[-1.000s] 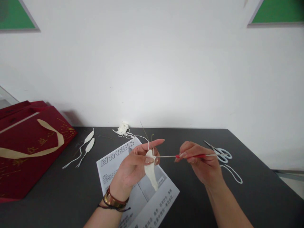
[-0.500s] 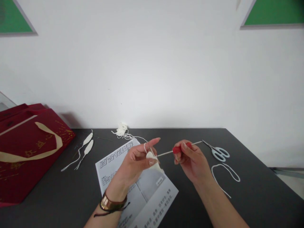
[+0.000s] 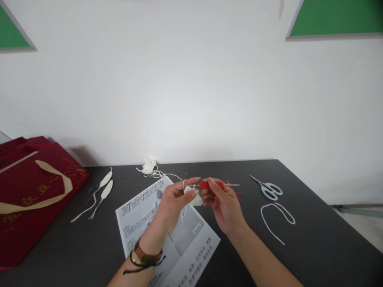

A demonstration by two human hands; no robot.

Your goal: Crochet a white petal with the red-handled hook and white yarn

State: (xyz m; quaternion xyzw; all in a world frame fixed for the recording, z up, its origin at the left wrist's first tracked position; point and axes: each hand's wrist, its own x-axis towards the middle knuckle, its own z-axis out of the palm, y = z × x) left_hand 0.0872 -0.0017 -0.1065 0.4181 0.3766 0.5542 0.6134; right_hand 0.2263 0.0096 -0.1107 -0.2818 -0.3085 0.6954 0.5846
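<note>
My left hand (image 3: 176, 201) pinches a small white crochet piece (image 3: 196, 199) between thumb and fingers. White yarn (image 3: 172, 174) loops over its raised index finger and runs back to a tangled heap (image 3: 149, 165). My right hand (image 3: 223, 199) is closed around the red grip of a crochet hook (image 3: 212, 184), held nearly level. The hook's thin metal end reaches left to the top edge of the white piece, across the yarn by the left index finger. Exactly how the yarn sits on the tip is too small to tell.
A printed sheet (image 3: 191, 249) lies under my hands on the black table (image 3: 245, 223). To the right are scissors (image 3: 269, 189) and a loose length of white cord (image 3: 263, 219). At left lie two white leaf-shaped pieces (image 3: 106, 189) beside a red gift bag (image 3: 56, 175).
My right hand has moved left with the crochet hook, close to my left hand. The hook is now level, its tip past the white piece's top. The whole view has shifted slightly.
</note>
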